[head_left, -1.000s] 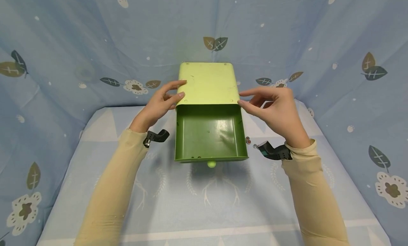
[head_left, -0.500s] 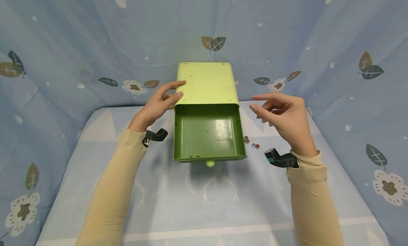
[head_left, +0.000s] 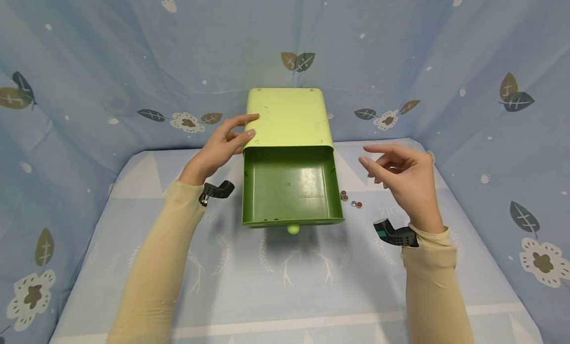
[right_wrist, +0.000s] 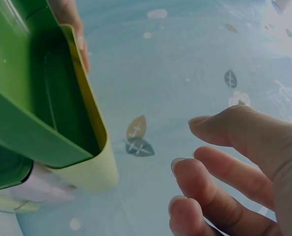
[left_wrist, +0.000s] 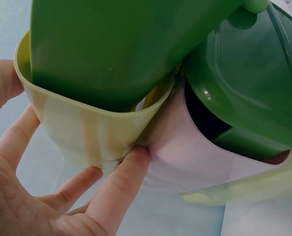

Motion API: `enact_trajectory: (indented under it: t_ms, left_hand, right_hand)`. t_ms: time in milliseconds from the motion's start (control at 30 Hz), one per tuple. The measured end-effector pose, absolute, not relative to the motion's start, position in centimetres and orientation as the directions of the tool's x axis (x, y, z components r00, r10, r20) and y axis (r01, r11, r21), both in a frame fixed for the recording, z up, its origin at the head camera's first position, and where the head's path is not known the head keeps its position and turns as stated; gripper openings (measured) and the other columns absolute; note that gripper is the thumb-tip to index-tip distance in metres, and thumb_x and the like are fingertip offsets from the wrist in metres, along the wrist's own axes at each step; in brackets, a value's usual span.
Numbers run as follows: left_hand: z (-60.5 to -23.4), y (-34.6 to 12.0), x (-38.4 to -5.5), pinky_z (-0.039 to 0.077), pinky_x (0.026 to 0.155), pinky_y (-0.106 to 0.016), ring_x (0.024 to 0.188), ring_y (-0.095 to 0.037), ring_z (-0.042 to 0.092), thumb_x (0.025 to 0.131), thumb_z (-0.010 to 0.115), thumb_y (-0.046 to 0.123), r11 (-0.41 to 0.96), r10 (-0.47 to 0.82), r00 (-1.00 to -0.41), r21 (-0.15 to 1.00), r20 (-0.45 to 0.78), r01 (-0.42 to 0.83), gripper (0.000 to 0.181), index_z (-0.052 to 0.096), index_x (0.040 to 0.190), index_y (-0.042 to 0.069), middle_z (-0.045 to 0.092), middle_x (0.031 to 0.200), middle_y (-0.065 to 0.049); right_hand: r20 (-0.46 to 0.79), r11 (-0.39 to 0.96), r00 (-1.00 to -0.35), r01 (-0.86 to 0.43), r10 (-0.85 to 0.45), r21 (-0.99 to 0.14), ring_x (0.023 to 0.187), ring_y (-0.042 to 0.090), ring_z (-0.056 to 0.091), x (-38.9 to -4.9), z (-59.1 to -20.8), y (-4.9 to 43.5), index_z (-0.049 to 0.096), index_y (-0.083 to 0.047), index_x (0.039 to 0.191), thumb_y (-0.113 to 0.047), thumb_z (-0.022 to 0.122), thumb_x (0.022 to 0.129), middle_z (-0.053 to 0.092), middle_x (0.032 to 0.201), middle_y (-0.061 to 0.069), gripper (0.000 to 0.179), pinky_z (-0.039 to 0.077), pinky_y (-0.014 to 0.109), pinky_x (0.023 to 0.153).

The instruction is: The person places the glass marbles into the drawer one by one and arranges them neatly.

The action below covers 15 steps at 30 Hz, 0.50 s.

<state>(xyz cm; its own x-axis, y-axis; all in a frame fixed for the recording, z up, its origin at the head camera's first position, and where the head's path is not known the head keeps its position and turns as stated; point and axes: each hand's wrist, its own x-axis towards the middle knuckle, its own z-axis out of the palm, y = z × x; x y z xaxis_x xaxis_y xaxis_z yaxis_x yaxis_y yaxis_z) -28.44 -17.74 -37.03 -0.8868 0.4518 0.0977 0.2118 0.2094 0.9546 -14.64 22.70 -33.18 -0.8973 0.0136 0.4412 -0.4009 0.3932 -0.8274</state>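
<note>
The yellow-green shell [head_left: 289, 116] of a small drawer unit stands at the back of the table. Its deep green drawer [head_left: 293, 185] is pulled out toward me, a round green knob [head_left: 293, 229] on its front. My left hand [head_left: 218, 146] touches the shell's left side with spread fingers; in the left wrist view, the fingertips [left_wrist: 141, 152] meet the shell near the seam with a pink shell [left_wrist: 185, 157] under it. My right hand [head_left: 403, 178] hovers right of the drawer, apart from it, fingers loosely bent and holding nothing.
Small round reddish and silvery things [head_left: 356, 204] lie on the table right of the drawer. Another green drawer [left_wrist: 254, 83] protrudes from the pink shell, above a pale green shell [left_wrist: 244, 184]. A patterned blue curtain [head_left: 205, 47] closes off the back and sides.
My right hand has left the shell's right side and drawn off to the right and toward me. My left hand stays against the shell; the drawer remains pulled out.
</note>
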Motion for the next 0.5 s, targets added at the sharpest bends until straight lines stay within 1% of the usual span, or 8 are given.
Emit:
enact_trajectory:
  t_ms: [100, 233, 367, 500]
  left_hand:
    - [-37.0, -17.7, -28.4, 0.039, 0.119, -0.064, 0.141, -0.033, 0.052, 0.114, 0.062, 0.042, 0.209, 0.451, -0.887, 0.956, 0.094, 0.208, 0.054, 0.050, 0.166, 0.034, 0.028, 0.171, -0.003]
    - [-37.0, -17.7, -28.4, 0.039, 0.119, -0.064, 0.141, -0.033, 0.052, 0.114, 0.062, 0.043, 0.207, 0.452, -0.887, 0.957, 0.091, 0.204, 0.054, 0.050, 0.166, 0.033, 0.027, 0.171, -0.004]
    - [-37.0, -17.8, -28.5, 0.039, 0.120, -0.064, 0.142, -0.034, 0.051, 0.114, 0.062, 0.042, 0.210, 0.453, -0.887, 0.956, 0.090, 0.204, 0.055, 0.049, 0.166, 0.033, 0.027, 0.172, -0.004]
    - [-37.0, -17.8, -28.4, 0.039, 0.120, -0.064, 0.143, -0.034, 0.051, 0.114, 0.062, 0.043, 0.212, 0.454, -0.887, 0.956, 0.089, 0.205, 0.055, 0.049, 0.166, 0.033, 0.027, 0.172, -0.004]
  right_hand:
    - [0.434, 0.398, -0.901, -0.388, 0.028, -0.831, 0.062, 0.021, 0.066, -14.6, -33.8, 22.9, 0.084, -0.007, 0.125, -0.009, 0.088, 0.096, 0.075, 0.077, 0.012, 0.029, 0.051, 0.027, 0.053]
    - [0.409, 0.416, -0.911, -0.353, 0.051, -0.838, 0.061, 0.020, 0.066, -14.4, -34.7, 23.2, 0.085, -0.009, 0.124, -0.011, 0.088, 0.097, 0.075, 0.077, 0.011, 0.027, 0.050, 0.025, 0.052]
    - [0.379, 0.426, -0.923, -0.315, 0.072, -0.848, 0.061, 0.021, 0.066, -14.2, -35.6, 23.5, 0.085, -0.010, 0.123, -0.013, 0.088, 0.097, 0.075, 0.078, 0.011, 0.027, 0.049, 0.025, 0.051]
    - [0.373, 0.436, -0.924, -0.303, 0.084, -0.848, 0.060, 0.019, 0.065, -14.1, -36.3, 23.9, 0.084, -0.009, 0.123, -0.013, 0.088, 0.097, 0.075, 0.077, 0.011, 0.026, 0.048, 0.026, 0.050]
